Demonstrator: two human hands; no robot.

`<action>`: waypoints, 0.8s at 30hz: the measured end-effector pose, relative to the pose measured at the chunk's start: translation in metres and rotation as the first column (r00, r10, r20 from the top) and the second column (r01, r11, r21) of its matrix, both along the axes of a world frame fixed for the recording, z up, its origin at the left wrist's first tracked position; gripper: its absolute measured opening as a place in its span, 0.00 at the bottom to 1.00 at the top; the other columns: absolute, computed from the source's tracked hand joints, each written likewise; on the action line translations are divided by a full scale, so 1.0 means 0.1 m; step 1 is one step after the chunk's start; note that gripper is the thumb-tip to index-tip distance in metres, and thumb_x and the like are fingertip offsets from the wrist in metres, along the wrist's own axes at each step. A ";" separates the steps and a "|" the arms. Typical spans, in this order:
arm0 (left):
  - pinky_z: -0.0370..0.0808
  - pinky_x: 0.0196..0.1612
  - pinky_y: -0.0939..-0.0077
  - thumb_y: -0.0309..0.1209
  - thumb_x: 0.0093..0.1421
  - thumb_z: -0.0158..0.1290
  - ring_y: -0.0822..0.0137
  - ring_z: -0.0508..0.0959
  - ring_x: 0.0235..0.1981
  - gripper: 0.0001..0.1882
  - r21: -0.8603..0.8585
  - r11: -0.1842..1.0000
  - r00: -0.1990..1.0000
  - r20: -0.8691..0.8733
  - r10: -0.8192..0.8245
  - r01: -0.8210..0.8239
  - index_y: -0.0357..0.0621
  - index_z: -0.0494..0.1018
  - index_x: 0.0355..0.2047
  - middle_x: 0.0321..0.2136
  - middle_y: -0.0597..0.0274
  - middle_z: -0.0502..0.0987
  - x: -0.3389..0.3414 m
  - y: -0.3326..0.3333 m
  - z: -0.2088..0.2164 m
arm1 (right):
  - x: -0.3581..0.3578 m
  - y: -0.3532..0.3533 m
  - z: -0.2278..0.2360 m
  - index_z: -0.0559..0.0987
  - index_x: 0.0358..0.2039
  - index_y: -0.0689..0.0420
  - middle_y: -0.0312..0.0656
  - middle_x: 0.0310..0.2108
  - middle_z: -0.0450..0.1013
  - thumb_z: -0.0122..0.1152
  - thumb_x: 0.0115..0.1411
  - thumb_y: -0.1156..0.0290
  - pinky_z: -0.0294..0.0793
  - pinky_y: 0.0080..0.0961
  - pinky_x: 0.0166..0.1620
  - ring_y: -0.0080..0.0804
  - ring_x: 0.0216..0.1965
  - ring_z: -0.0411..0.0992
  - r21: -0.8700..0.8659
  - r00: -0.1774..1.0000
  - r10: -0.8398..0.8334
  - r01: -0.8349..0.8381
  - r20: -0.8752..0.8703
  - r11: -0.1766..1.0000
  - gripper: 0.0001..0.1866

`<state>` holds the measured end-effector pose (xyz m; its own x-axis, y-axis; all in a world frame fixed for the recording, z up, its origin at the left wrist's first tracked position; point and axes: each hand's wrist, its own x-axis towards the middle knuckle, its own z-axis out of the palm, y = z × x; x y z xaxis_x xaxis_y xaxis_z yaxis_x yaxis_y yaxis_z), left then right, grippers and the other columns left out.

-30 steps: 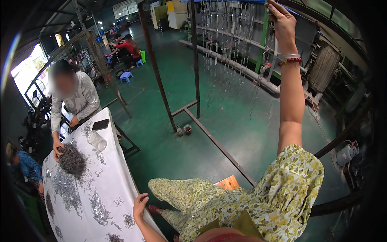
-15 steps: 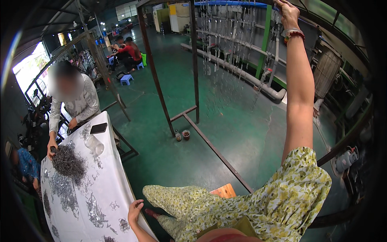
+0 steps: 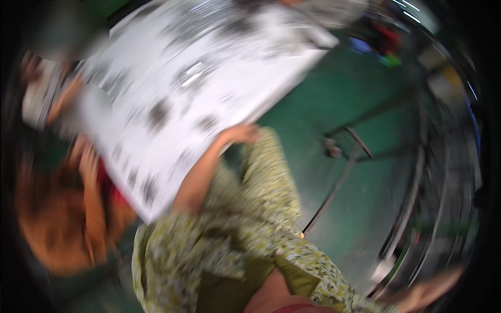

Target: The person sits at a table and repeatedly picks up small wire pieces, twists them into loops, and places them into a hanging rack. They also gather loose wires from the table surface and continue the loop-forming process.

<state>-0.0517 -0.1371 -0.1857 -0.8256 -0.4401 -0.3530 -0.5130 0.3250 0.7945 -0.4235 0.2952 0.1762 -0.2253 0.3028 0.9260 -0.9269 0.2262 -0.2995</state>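
The whole view is smeared by motion. My left hand (image 3: 241,134) is at the near edge of the white-covered table (image 3: 271,78), beside my knee in patterned yellow-green cloth. Its fingers are too blurred to read, and I see nothing in it. My right arm (image 3: 430,292) reaches out at the lower right, with the hand a blur near the rim. Dark clumps of small wire-like pieces (image 3: 159,113) and shiny silvery pieces (image 3: 193,74) lie scattered on the table.
People sit along the table's left side, one in orange-brown clothing (image 3: 57,224). Another person's sleeve (image 3: 334,11) shows at the far end. Dark metal frame bars (image 3: 334,188) stand on the green floor (image 3: 323,99), with small containers (image 3: 332,148) by them. Pipes run at right.
The view has swung left toward the table, bringing more people into sight. My right arm has come down from the overhead bar to the lower right. My left hand stays by the table edge.
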 end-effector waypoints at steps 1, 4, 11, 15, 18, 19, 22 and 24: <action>0.73 0.45 0.63 0.49 0.56 0.56 0.60 0.77 0.44 0.29 -0.001 0.999 0.998 -0.051 0.037 -0.037 0.40 0.71 0.51 0.43 0.50 0.77 0.05 0.15 0.05 | 0.20 -0.19 -0.44 0.78 0.44 0.65 0.45 0.40 0.77 0.59 0.58 0.76 0.74 0.19 0.39 0.28 0.35 0.75 0.039 0.994 0.075 -0.078 0.079 0.996 0.13; 0.74 0.42 0.68 0.47 0.52 0.62 0.63 0.77 0.41 0.25 0.135 0.986 0.875 -0.462 0.145 -0.093 0.41 0.76 0.42 0.41 0.57 0.79 0.04 0.52 0.41 | 0.87 -0.35 -1.24 0.77 0.45 0.66 0.46 0.41 0.77 0.58 0.59 0.76 0.75 0.20 0.41 0.29 0.36 0.75 0.152 0.933 0.214 -0.265 0.289 0.952 0.14; 0.76 0.36 0.71 0.38 0.56 0.58 0.64 0.80 0.31 0.12 -0.148 0.703 0.717 -0.183 0.672 -0.696 0.44 0.79 0.35 0.30 0.56 0.81 1.16 1.14 1.30 | 0.97 -1.25 -0.64 0.75 0.47 0.68 0.48 0.43 0.76 0.53 0.62 0.75 0.76 0.23 0.43 0.33 0.39 0.75 0.064 0.819 0.529 -0.553 0.222 0.830 0.15; 0.75 0.35 0.66 0.36 0.55 0.58 0.61 0.80 0.30 0.09 -0.455 0.218 0.283 -0.079 0.956 -0.863 0.45 0.79 0.31 0.29 0.55 0.81 2.21 1.06 1.18 | 1.00 -2.16 -0.45 0.74 0.48 0.71 0.50 0.43 0.75 0.51 0.64 0.75 0.76 0.23 0.44 0.35 0.41 0.74 -0.011 0.477 0.846 -0.870 0.237 0.493 0.15; 0.74 0.39 0.66 0.32 0.53 0.56 0.58 0.77 0.36 0.04 -0.693 0.178 0.398 -0.170 0.901 -0.699 0.50 0.79 0.29 0.30 0.58 0.77 2.65 0.87 0.94 | 1.05 -2.51 -0.40 0.70 0.51 0.72 0.50 0.41 0.74 0.49 0.65 0.75 0.75 0.25 0.44 0.35 0.41 0.73 -0.053 0.299 0.892 -0.940 0.339 0.336 0.17; 0.74 0.38 0.66 0.31 0.53 0.56 0.58 0.76 0.37 0.04 -0.720 0.186 0.445 -0.186 0.876 -0.668 0.51 0.79 0.29 0.31 0.60 0.77 2.78 0.90 0.85 | 1.09 -2.64 -0.40 0.71 0.51 0.71 0.49 0.42 0.74 0.49 0.65 0.75 0.75 0.25 0.44 0.34 0.41 0.73 -0.051 0.216 0.914 -0.968 0.345 0.248 0.16; 0.74 0.38 0.67 0.31 0.55 0.54 0.58 0.75 0.38 0.03 -0.764 0.263 0.578 -0.172 0.798 -0.590 0.50 0.78 0.29 0.32 0.61 0.75 2.89 0.81 0.81 | 1.27 -2.84 -0.35 0.72 0.49 0.71 0.47 0.39 0.74 0.49 0.65 0.74 0.74 0.21 0.41 0.30 0.37 0.71 -0.008 0.108 0.930 -0.993 0.352 0.119 0.15; 0.74 0.37 0.66 0.30 0.56 0.53 0.57 0.74 0.38 0.04 -0.794 0.303 0.628 -0.124 0.769 -0.527 0.47 0.76 0.30 0.32 0.60 0.73 2.88 0.79 0.81 | 1.28 -3.01 -0.48 0.75 0.45 0.69 0.44 0.37 0.74 0.49 0.65 0.75 0.70 0.18 0.39 0.27 0.34 0.70 0.048 0.184 0.865 -0.982 0.467 0.183 0.13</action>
